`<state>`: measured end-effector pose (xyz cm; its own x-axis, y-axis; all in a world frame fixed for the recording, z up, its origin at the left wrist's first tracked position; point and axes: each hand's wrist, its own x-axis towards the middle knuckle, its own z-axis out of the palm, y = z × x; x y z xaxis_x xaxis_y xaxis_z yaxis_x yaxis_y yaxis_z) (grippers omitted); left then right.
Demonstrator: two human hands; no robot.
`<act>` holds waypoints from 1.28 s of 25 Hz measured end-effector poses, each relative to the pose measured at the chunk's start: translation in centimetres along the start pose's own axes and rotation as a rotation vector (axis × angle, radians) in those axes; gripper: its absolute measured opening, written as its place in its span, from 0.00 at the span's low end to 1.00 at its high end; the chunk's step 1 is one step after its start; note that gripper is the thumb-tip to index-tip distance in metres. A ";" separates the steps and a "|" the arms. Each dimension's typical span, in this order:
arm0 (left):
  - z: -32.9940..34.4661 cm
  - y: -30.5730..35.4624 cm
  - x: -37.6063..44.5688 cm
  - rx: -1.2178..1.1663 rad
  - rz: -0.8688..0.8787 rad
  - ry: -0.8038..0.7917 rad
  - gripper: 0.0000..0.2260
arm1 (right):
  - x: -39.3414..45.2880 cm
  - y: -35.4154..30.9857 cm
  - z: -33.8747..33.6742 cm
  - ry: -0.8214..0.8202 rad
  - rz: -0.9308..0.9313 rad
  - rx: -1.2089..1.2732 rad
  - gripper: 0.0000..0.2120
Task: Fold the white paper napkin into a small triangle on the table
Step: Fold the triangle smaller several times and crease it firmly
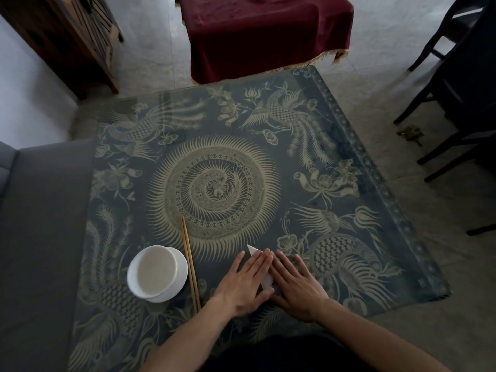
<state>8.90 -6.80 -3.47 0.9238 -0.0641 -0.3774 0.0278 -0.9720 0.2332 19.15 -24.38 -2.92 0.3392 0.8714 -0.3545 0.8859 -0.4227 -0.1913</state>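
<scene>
I see both hands flat on white paper napkin [265,280], right of chopsticks [191,264], on glass-topped table [349,162]. Left hand [245,281] and right hand [296,284] palms down, fingers [257,261] straight, close together, pressing, nothing pinched. Napkin mostly hidden; one white corner [251,249] pokes out beyond fingertips, pointing away from me, slightly toward chopsticks. Long axis seems to run from that corner back toward my wrists. Risk, my guess: paper sliding on smooth glass under uneven pressure, crease going crooked. Bowl [157,272] beyond chopsticks, well apart, unlikely hazard.
</scene>
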 end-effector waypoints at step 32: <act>2.3 1.8 -2.8 0.043 0.109 -0.047 0.36 | 0.3 2.0 -0.9 -0.045 -0.025 -0.079 0.31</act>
<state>5.44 -8.92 -4.08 0.9014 -0.1791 -0.3942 -0.0888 -0.9675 0.2366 21.32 -24.76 -2.62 0.3037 0.8684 -0.3919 0.9167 -0.3784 -0.1283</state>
